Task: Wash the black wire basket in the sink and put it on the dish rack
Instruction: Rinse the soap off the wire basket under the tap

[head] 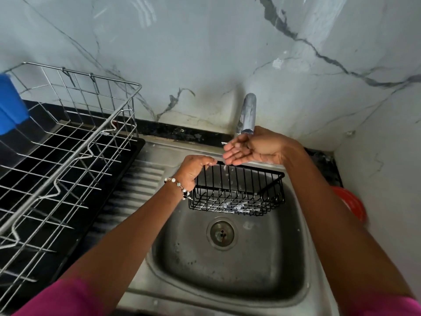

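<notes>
The black wire basket (239,192) hangs over the back of the steel sink (227,270), with white suds on its bottom wires. My left hand (193,169), wearing a bead bracelet, grips the basket's left top rim. My right hand (252,148) is cupped palm up under the faucet spout (247,115), just above the basket's rear rim, holding nothing. Drops of water fall from it into the basket. The steel dish rack (68,156) stands to the left on a black tray (134,147).
A blue object (11,106) sits at the rack's far left. A red round object (350,201) lies on the counter right of the sink. The ribbed drainboard (141,185) lies between rack and basin. The marble wall is close behind.
</notes>
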The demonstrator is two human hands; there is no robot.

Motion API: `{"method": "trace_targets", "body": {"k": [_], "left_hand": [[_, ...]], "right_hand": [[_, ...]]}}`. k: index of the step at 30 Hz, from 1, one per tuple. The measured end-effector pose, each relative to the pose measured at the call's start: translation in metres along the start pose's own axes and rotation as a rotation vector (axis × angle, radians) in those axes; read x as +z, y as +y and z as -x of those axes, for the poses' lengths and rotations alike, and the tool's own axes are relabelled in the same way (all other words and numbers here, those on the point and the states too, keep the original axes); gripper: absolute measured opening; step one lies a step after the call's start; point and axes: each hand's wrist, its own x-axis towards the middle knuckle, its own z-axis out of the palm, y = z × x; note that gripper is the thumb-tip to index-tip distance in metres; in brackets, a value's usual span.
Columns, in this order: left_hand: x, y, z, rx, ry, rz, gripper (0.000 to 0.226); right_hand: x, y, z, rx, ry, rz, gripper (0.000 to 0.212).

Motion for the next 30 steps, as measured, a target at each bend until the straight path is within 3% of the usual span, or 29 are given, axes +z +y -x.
{"method": "trace_targets", "body": {"k": [5, 10, 14, 19, 22, 27, 30], "left_hand": [[-0.016, -0.002, 0.007, 0.012, 0.087, 0.066, 0.013], [-0.026, -0.001, 0.016, -0.014, 0.177, 0.131, 0.015], [-0.032, -0.008, 0.020, -0.085, 0.210, 0.211, 0.011], [-0.036, -0.009, 0.030, -0.092, 0.271, 0.199, 0.016], [-0.037, -0.011, 0.035, -0.083, 0.296, 0.222, 0.018], [-0.034, -0.015, 0.039, -0.100, 0.302, 0.244, 0.016], [-0.034, -0.018, 0.040, -0.143, 0.320, 0.273, 0.016]], "right_hand": [[0.004, 0.002, -0.007, 0.005, 0.173, 0.101, 0.026], [0.013, 0.005, -0.019, -0.081, 0.005, -0.055, 0.039], [0.027, 0.010, -0.034, -0.074, 0.075, 0.029, 0.038], [0.032, 0.000, -0.038, -0.110, -0.036, -0.044, 0.030], [0.029, 0.001, -0.039, -0.059, 0.071, 0.150, 0.029], [0.036, 0.001, -0.047, -0.260, 0.044, -0.079, 0.039], [0.035, 0.006, -0.055, -0.350, 0.106, -0.065, 0.036]]}}
